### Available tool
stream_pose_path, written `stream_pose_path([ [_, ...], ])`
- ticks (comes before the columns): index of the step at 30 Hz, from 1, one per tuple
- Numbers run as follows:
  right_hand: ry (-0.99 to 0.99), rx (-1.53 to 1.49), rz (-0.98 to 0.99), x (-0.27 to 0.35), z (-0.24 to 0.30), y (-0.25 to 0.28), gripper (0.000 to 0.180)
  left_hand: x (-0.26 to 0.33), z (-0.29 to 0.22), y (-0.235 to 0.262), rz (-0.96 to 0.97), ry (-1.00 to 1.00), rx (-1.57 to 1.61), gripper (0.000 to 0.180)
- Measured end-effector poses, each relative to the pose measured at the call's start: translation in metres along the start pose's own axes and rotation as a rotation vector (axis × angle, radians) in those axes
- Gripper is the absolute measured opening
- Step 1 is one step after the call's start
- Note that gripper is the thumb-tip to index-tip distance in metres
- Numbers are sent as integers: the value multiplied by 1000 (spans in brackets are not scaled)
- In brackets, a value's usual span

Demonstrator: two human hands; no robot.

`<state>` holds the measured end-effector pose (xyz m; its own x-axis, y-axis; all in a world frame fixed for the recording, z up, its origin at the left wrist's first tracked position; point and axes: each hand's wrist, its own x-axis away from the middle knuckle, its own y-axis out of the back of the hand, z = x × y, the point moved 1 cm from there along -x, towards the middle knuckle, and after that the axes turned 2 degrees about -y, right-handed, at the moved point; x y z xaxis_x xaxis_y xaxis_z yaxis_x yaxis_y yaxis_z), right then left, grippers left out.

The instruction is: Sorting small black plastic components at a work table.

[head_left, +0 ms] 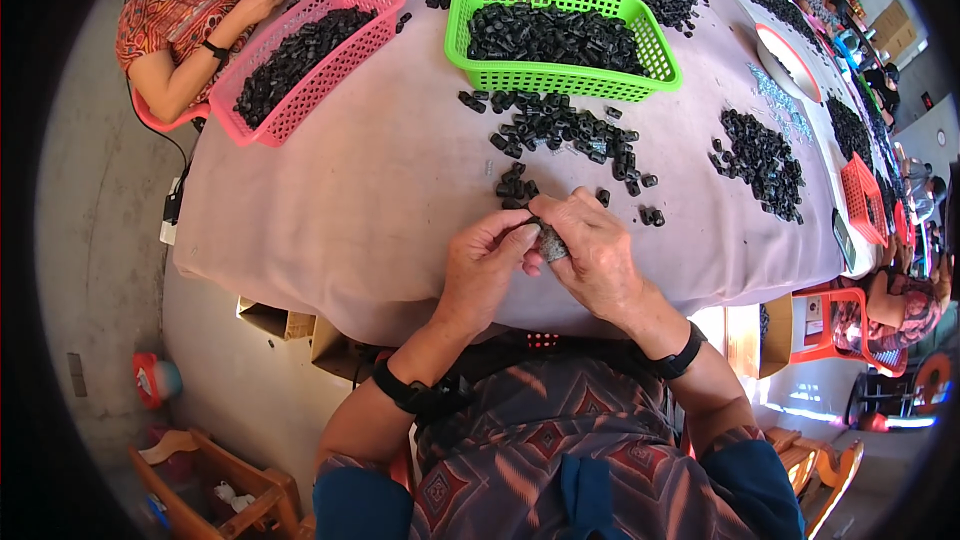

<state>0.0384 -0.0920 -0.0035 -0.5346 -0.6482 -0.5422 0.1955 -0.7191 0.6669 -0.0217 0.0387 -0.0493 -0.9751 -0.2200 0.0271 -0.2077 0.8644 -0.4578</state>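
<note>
My left hand and my right hand meet above the near part of the cloth-covered table. Both have their fingers pinched around a small black plastic piece, which the fingertips mostly hide. A grey, speckled patch shows between the right hand's fingers; I cannot tell what it is. Just beyond my fingertips lies a small cluster of black plastic pieces. A larger scatter of the same short, tube-like pieces spreads farther out, with a few thin metal springs among them.
A green basket and a pink basket hold more black pieces. Another pile lies right, near small silvery pieces and a white bowl. A phone rests at the right edge. A person sits at left; others sit far right.
</note>
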Motion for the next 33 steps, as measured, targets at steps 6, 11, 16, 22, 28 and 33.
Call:
stream_pose_path([
  [6,6,190,83,-3,19,4,56,1,-4,0,9,-113,-278,16],
  [11,-38,-105,-21,-7,-1,6,50,-1,-2,1,-73,-97,-92,18],
  [16,-84,-67,102,-43,-29,16,42,-5,-11,8,-178,-130,33,19],
  [22,112,128,308,-64,-54,-1,40,-6,-18,10,-257,-162,53,18],
  [28,165,215,477,-73,-61,-12,29,-8,-15,14,-257,-171,63,18],
  [33,90,194,408,-71,-62,-10,21,-6,-12,12,-233,-97,-3,19],
])
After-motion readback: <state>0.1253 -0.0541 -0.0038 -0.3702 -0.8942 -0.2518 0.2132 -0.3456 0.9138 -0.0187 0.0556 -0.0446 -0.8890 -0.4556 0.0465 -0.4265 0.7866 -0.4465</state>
